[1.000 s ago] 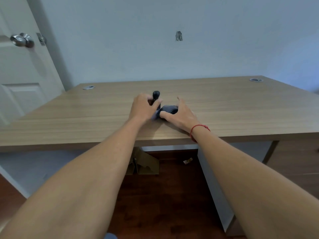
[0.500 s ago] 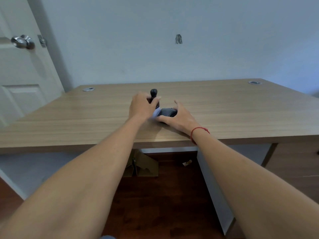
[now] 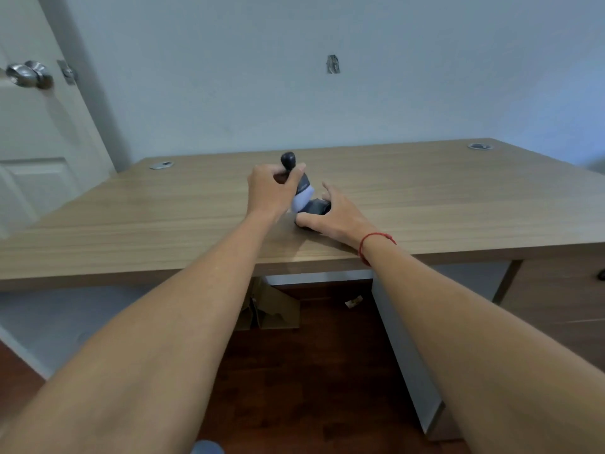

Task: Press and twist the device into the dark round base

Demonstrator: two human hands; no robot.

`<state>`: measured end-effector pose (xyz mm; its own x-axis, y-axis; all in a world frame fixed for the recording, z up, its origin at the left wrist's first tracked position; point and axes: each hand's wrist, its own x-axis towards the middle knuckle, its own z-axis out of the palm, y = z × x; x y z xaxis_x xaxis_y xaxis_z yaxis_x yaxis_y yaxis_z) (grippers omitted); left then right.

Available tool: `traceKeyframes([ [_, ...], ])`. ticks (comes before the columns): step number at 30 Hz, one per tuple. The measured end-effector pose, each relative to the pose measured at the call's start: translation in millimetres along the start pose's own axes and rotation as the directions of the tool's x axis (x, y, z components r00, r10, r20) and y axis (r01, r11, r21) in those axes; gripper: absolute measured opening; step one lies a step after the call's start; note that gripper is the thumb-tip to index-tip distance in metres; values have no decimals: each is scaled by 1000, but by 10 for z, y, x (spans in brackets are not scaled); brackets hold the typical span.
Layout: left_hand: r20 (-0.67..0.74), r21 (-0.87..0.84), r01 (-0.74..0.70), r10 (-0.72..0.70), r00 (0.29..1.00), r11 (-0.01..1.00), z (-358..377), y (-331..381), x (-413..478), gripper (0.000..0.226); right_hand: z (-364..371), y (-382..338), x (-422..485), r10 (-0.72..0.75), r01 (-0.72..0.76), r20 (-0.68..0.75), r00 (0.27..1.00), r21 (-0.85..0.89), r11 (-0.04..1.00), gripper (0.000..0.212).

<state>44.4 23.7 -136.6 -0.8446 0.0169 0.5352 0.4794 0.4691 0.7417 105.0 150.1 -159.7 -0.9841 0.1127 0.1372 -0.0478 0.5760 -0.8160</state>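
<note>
My left hand (image 3: 268, 190) grips a small dark tool with a round knob on top (image 3: 288, 159) and a pale bluish-white lower end (image 3: 302, 199), lifted and tilted just above the wooden desk (image 3: 442, 204). Right beside it, my right hand (image 3: 337, 211) holds a dark rounded object (image 3: 316, 206) down on the desk, thumb in front and fingers curved over it. A red string circles my right wrist. What the dark object is cannot be made out.
A white door with a metal knob (image 3: 27, 75) stands at the left. Cable grommets (image 3: 161, 165) sit at the desk's back corners. Under the desk lie a cardboard piece (image 3: 271, 309) and a white panel on dark wood floor.
My left hand has lifted the knobbed tool off the dark object, baring its pale lower end. My right hand stays on the dark object.
</note>
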Motion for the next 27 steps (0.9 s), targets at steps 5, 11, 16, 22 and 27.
traceKeyframes([
  [5, 69, 228, -45, 30, 997, 973, -61, -63, 29, 51, -4, -2, -21, -6, 6, 6, 1000, 25, 1000, 104],
  [11, 80, 236, -111, 95, 992, 965, -10, 49, -21, 49, -20, -3, -32, -17, 16, 20, 1000, 16, 1000, 103],
  [16, 76, 223, -91, 75, 994, 971, 7, 76, 10, 49, -21, 8, -16, -20, 20, 35, 999, 27, 999, 102],
  [22, 86, 287, -60, 37, 996, 956, 24, -4, -16, 44, -26, 28, -16, -36, 35, 30, 999, 43, 998, 98],
  [27, 47, 149, -110, 104, 993, 983, 21, 34, 7, 49, -31, 28, 5, -90, 90, 29, 996, -25, 996, 55],
])
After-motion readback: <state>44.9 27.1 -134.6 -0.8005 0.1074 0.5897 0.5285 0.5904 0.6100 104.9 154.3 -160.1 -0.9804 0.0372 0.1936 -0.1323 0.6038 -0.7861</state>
